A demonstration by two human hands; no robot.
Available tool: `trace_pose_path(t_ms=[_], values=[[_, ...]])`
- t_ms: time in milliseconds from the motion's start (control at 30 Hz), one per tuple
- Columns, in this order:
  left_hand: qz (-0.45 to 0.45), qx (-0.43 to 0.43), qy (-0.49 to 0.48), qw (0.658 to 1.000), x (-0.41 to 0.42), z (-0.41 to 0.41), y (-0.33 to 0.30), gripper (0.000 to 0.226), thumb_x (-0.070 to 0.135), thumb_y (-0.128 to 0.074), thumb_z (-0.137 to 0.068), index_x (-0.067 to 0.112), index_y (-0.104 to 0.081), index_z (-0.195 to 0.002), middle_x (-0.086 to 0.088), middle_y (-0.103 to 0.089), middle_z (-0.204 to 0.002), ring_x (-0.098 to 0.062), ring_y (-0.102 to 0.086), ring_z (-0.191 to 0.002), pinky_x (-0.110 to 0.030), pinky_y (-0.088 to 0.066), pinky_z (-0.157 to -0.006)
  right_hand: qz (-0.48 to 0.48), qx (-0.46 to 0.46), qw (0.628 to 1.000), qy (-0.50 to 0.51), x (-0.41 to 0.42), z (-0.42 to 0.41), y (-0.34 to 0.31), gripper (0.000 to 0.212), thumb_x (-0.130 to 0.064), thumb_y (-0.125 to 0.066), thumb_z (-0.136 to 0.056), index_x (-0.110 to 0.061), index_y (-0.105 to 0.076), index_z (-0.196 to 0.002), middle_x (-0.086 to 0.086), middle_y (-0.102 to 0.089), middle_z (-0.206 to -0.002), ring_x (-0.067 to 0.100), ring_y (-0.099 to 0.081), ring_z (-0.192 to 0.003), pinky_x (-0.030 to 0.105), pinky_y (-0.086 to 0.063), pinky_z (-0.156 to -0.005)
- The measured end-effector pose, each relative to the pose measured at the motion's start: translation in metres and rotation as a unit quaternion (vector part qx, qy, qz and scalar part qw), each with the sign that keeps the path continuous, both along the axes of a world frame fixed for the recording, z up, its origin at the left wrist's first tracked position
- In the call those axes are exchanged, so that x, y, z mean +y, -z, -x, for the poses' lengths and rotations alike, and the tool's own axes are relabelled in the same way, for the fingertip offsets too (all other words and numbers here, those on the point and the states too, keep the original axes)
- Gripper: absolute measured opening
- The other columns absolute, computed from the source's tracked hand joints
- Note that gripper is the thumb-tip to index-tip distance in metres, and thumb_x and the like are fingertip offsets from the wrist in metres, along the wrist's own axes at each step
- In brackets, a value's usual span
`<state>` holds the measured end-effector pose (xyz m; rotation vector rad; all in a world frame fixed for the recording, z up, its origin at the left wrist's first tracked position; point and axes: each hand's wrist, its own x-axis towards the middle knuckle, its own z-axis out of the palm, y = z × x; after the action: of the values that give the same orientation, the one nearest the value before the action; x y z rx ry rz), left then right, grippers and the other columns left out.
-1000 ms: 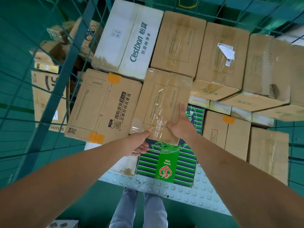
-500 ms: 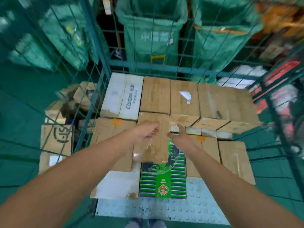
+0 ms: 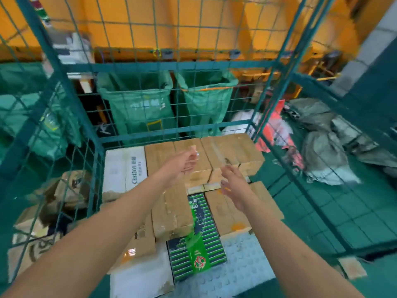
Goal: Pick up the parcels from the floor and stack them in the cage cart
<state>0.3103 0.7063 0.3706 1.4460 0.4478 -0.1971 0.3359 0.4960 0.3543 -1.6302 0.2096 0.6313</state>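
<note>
- Both hands up over parcels in cage cart (image 3: 86,117), palms facing each other, apart, holding nothing.
- Left hand (image 3: 182,166): fingers straight-ish, relaxed, spread a bit; hovers above brown boxes nr back edge of cart.
- Right hand (image 3: 233,186): fingers loosely extended, empty; above mid-row boxes, a bit nearer front than left.
- Taped brown parcel (image 3: 171,211) lies mid-cart, partly on top of green striped box (image 3: 197,237), btwn the two forearms; neither hand touching it.
- White "Cestbon" box (image 3: 123,168) at back-left corner of cart.
- Row of brown boxes (image 3: 232,151) along back edge, stacked higher than front row.
- Brown box w/ orange tape (image 3: 227,214) on right side, just beside green striped box.
- White box (image 3: 139,276) at front-left; studded grey cart floor (image 3: 240,267) bare at front-right.
- Outside the mesh: loose cartons (image 3: 64,190) on floor to left, green sacks (image 3: 137,104) behind cart, grey bags (image 3: 326,151) to right.
- Frame motion-blurred; fine detail on labels unreadable.
</note>
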Motion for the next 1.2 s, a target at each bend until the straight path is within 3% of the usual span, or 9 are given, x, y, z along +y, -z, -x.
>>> trace_pose_path(t_ms=[167,300,467,600,733,867,967,1033,1200], values=[[0.035,-0.04,0.061,0.997,-0.071,0.012,-0.022,0.04,0.051,-0.051,-0.103,0.014,-0.061,-0.116,-0.004,-0.065,-0.122,-0.021,-0.063,-0.115,-0.029,-0.053,-0.09,-0.046,-0.019,0.995,0.089,-0.063,0.033,-0.026,0.031,-0.041,-0.058,-0.104,-0.027,-0.054,-0.131,-0.002,-0.061,-0.125,0.017,-0.059,-0.115,0.029,-0.052,-0.086],[0.09,-0.037,0.095,0.991,-0.134,0.021,-0.018,0.038,0.054,-0.056,-0.099,0.018,-0.062,-0.106,0.0,-0.068,-0.111,-0.021,-0.066,-0.108,-0.037,-0.054,-0.097,-0.04,-0.037,0.988,0.141,-0.12,0.076,-0.037,0.028,-0.044,-0.056,-0.104,-0.026,-0.056,-0.126,-0.003,-0.061,-0.128,0.016,-0.059,-0.119,0.037,-0.049,-0.106],[0.107,-0.018,0.157,0.982,-0.243,0.051,-0.018,0.024,0.046,-0.057,-0.102,0.023,-0.062,-0.101,0.005,-0.067,-0.096,-0.01,-0.066,-0.082,-0.025,-0.05,-0.073,-0.036,-0.049,0.968,0.243,-0.208,0.147,-0.039,0.011,-0.043,-0.057,-0.104,-0.033,-0.059,-0.108,-0.007,-0.063,-0.124,0.011,-0.06,-0.114,0.041,-0.047,-0.111],[0.097,-0.011,0.227,0.969,-0.316,0.079,-0.017,0.026,0.047,-0.054,-0.103,0.022,-0.063,-0.106,0.008,-0.069,-0.099,-0.007,-0.068,-0.079,-0.025,-0.047,-0.071,-0.034,-0.046,0.949,0.309,-0.269,0.216,-0.036,0.021,-0.051,-0.059,-0.101,-0.033,-0.06,-0.112,-0.005,-0.062,-0.128,0.011,-0.06,-0.115,0.036,-0.048,-0.105],[0.099,-0.017,0.294,0.951,-0.381,0.11,-0.023,0.028,0.048,-0.06,-0.1,0.022,-0.065,-0.108,0.004,-0.069,-0.112,-0.014,-0.07,-0.098,-0.032,-0.053,-0.084,-0.03,-0.052,0.917,0.395,-0.326,0.275,-0.034,0.023,-0.047,-0.059,-0.101,-0.03,-0.061,-0.116,-0.003,-0.063,-0.128,0.013,-0.06,-0.113,0.036,-0.049,-0.104],[0.094,-0.023,0.355,0.93,-0.436,0.139,-0.028,0.032,0.051,-0.062,-0.098,0.022,-0.067,-0.11,0.002,-0.068,-0.116,-0.017,-0.07,-0.107,-0.035,-0.056,-0.093,-0.024,-0.066,0.891,0.448,-0.374,0.328,-0.035,0.04,-0.049,-0.06,-0.1,-0.024,-0.06,-0.132,-0.003,-0.064,-0.128,0.015,-0.06,-0.119,0.034,-0.049,-0.101],[0.084,-0.023,0.405,0.91,-0.479,0.167,-0.03,0.034,0.05,-0.06,-0.099,0.019,-0.067,-0.112,0.002,-0.068,-0.116,-0.017,-0.069,-0.107,-0.038,-0.055,-0.098,-0.024,-0.075,0.863,0.499,-0.408,0.37,-0.033,0.031,-0.048,-0.06,-0.101,-0.028,-0.062,-0.123,-0.004,-0.065,-0.127,0.015,-0.06,-0.118,0.033,-0.049,-0.098],[0.084,-0.021,0.438,0.895,-0.506,0.187,-0.031,0.035,0.05,-0.06,-0.099,0.018,-0.066,-0.112,0.002,-0.068,-0.115,-0.017,-0.069,-0.107,-0.038,-0.054,-0.099,-0.027,-0.08,0.84,0.536,-0.43,0.398,-0.032,0.028,-0.048,-0.06,-0.101,-0.028,-0.063,-0.12,-0.003,-0.065,-0.127,0.015,-0.061,-0.117,0.035,-0.049,-0.102],[0.076,-0.015,0.518,0.852,-0.564,0.224,-0.027,0.033,0.049,-0.061,-0.099,0.018,-0.064,-0.109,0.0,-0.067,-0.115,-0.019,-0.067,-0.108,-0.04,-0.052,-0.102,-0.047,-0.087,0.787,0.609,-0.474,0.463,-0.02,0.045,-0.048,-0.059,-0.102,-0.021,-0.057,-0.137,0.0,-0.062,-0.133,0.021,-0.058,-0.125,0.043,-0.045,-0.111]])
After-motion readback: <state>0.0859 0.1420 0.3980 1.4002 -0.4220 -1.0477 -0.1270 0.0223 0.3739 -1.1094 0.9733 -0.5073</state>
